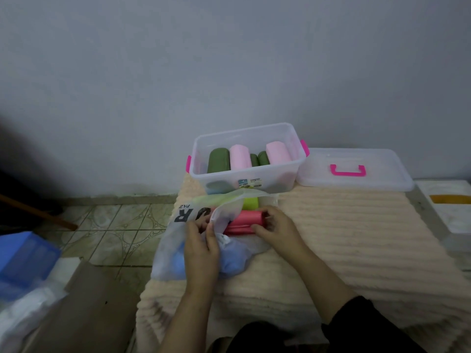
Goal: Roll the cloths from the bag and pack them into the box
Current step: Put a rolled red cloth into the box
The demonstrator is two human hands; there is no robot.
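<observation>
A translucent plastic bag (175,240) with black letters lies on a cream ribbed mat (344,233). My left hand (201,248) pinches the bag's open edge. My right hand (276,228) grips a pink cloth (244,221) at the bag's mouth. A lime green cloth (251,203) and a blue cloth (233,261) show through the bag. Behind it stands the clear plastic box (270,174) with pink clips, holding rolled green cloths (218,161) and pink cloths (240,157).
The box's clear lid (356,184) with a pink handle lies to the right of the box. Patterned floor tiles (114,233) are on the left, with a blue container (25,258) and brown cardboard (89,309). A grey wall rises behind.
</observation>
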